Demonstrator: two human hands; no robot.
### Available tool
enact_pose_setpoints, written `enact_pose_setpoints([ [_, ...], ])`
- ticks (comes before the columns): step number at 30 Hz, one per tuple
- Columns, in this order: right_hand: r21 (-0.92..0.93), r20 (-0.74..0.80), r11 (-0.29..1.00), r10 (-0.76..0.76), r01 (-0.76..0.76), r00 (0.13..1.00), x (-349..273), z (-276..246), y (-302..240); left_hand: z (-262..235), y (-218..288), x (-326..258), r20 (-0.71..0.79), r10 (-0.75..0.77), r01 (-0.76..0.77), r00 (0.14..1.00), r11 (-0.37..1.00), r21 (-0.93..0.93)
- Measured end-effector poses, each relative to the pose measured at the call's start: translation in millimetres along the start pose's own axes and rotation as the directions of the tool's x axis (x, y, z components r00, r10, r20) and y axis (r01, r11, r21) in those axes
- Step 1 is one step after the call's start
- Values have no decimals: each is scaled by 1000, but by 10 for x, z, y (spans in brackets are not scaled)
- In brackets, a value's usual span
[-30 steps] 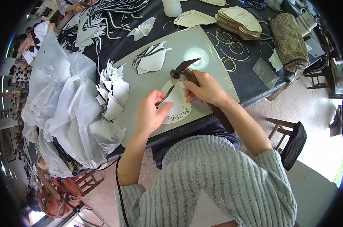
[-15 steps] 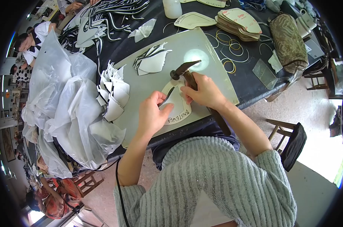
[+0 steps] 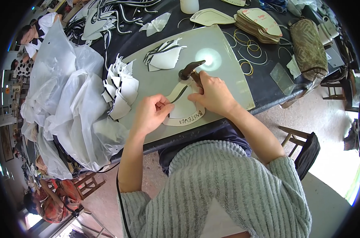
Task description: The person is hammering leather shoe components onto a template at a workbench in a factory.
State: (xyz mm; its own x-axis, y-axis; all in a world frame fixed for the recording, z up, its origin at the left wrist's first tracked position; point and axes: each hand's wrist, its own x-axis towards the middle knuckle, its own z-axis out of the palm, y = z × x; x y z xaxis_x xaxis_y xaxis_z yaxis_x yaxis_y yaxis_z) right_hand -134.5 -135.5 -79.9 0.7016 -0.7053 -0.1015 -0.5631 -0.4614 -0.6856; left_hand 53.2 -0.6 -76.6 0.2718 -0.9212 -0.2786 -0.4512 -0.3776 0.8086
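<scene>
My left hand [image 3: 149, 113], thumb and fingers pinched together, grips the near-left end of a narrow black strip [image 3: 180, 94]. The strip runs up along the edge of a white piece [image 3: 180, 110], which lies on a cream curved pattern piece [image 3: 191, 120] with lettering on its rim. A hammer [image 3: 192, 70] is in my right hand [image 3: 215, 95], its dark head just above the strip's far end. My right thumb rests on the white piece. Most of the hammer's handle is hidden behind my hand and forearm. A pale work board [image 3: 231, 73] lies underneath.
Stacked white pieces with black edging [image 3: 122, 97] stand at the board's left, beside a large clear plastic bag [image 3: 74, 107]. More white pieces [image 3: 166, 57] lie farther up. Tape rings [image 3: 247, 67], stacked cream patterns [image 3: 257, 25] and a patterned roll [image 3: 308, 45] lie right. A stool [image 3: 303, 146] stands right.
My left hand has moved left along the strip, so more of the strip and the pattern piece shows. My right hand stays on the hammer, its head tilted slightly differently.
</scene>
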Motion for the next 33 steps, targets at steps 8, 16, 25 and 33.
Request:
enact_pose_setpoints([
  [8, 2, 90, 999, 39, -39, 995, 2, -81, -74, -11, 94, -5, 14, -39, 37, 999, 994, 98],
  [16, -11, 95, 1000, 25, -24, 995, -5, -90, -77, -12, 307, -25, 96, -50, 12, 994, 932, 362],
  [25, 410, 180, 898, 91, -159, 980, 20, -174, 100, 642, 186, -433, -33, 588, -497, 808, 710, 499],
  [33, -66, -4, 977, -202, 201, 979, -173, -435, 197, 524, 44, -320, 83, 607, -571, 791, 682, 456],
])
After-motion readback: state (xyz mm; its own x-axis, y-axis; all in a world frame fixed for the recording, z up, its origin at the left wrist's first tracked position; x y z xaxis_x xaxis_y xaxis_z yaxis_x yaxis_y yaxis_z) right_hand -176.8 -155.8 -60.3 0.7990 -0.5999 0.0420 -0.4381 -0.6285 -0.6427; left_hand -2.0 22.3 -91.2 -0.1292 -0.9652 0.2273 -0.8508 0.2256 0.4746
